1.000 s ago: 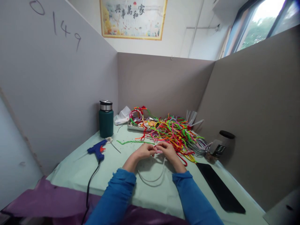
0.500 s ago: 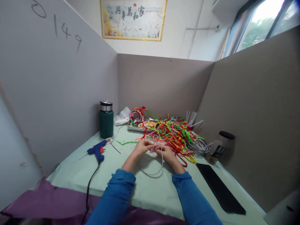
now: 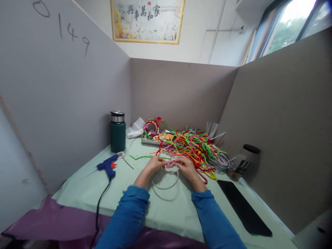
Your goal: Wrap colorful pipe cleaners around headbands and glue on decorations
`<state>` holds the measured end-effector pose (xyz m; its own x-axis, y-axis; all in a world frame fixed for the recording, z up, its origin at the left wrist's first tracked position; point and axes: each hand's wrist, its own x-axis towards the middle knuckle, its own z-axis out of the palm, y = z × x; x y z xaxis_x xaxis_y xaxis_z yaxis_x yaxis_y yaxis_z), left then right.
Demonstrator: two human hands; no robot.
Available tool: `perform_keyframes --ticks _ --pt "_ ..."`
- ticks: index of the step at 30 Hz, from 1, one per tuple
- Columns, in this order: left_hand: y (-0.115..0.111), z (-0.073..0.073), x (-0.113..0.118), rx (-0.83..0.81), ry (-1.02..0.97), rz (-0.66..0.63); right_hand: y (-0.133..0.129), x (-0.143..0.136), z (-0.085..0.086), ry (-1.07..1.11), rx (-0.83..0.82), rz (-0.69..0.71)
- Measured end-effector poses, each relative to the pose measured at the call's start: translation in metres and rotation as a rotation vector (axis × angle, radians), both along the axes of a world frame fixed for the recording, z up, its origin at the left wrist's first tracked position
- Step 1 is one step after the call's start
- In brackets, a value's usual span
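Held between my two hands over the table is a thin white hoop, its lower curve hanging free above its shadow. Pink pipe cleaner runs along the hoop's far side, between my fingertips. My left hand is closed in a pinch at the left end of this pink stretch. At the right end, the thumb and fingers of my right hand pinch the hoop and the pink strand. The fingertips partly hide how the strand is wound. Just beyond lies a large tangle of colourful pipe cleaners.
To the left lie a blue glue gun with a black cord and a green bottle. A metal tray of small pieces stands at the back. On the right are a black flat strip and a tilted clear jar.
The hoop has tilted, its lower curve rising off the table toward my hands. My hands have parted slightly, and more of the pink pipe cleaner shows between them.
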<state>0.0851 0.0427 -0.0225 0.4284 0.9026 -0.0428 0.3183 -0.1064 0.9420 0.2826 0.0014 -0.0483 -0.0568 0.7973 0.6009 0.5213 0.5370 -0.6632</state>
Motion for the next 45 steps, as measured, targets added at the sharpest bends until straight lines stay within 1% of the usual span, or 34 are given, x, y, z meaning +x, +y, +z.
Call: perform_keyframes --ticks 3,6,9,12,14,16,18,21,24,28,32,35,39,42,45 --pt "0.000 0.000 0.000 -0.004 0.050 -0.019 0.000 -0.001 0.003 0.058 0.016 0.051" --pt "-0.001 -0.001 0.001 -0.024 0.061 -0.079 -0.004 -0.004 0.008 0.111 -0.035 0.093" --pt "-0.004 -0.002 0.002 -0.015 0.083 -0.179 -0.009 -0.006 0.013 0.115 -0.132 0.172" --pt "-0.005 -0.004 0.004 0.049 0.075 -0.265 -0.011 -0.007 0.013 0.111 -0.272 0.258" --pt "-0.004 -0.008 0.006 0.079 0.071 -0.340 -0.011 -0.007 0.013 0.133 -0.340 0.271" --pt "-0.002 -0.012 0.007 0.091 0.068 -0.409 -0.010 -0.008 0.012 0.173 -0.380 0.254" --pt "-0.001 -0.014 0.008 0.095 0.065 -0.436 -0.008 -0.008 0.011 0.216 -0.405 0.229" --pt "-0.004 -0.012 0.009 0.111 0.079 -0.412 -0.006 -0.007 0.010 0.248 -0.407 0.197" --pt "-0.010 -0.004 0.007 0.122 0.072 -0.386 -0.004 -0.006 0.007 0.249 -0.393 0.165" --pt "-0.015 0.004 0.007 0.122 0.024 -0.320 0.000 -0.004 0.003 0.280 -0.344 0.095" --pt "-0.016 0.009 0.008 0.067 -0.079 -0.237 0.001 -0.003 0.001 0.321 -0.326 0.059" --pt "-0.016 0.012 0.009 0.038 -0.167 -0.176 -0.001 -0.005 0.004 0.302 -0.345 0.072" --pt "-0.013 0.011 0.008 -0.005 -0.237 -0.145 -0.008 -0.010 0.009 0.294 -0.381 0.121" --pt "-0.010 0.009 0.009 -0.031 -0.253 -0.115 -0.012 -0.014 0.012 0.278 -0.438 0.145" --pt "-0.008 0.007 0.010 0.000 -0.230 -0.057 -0.015 -0.015 0.012 0.278 -0.479 0.180"
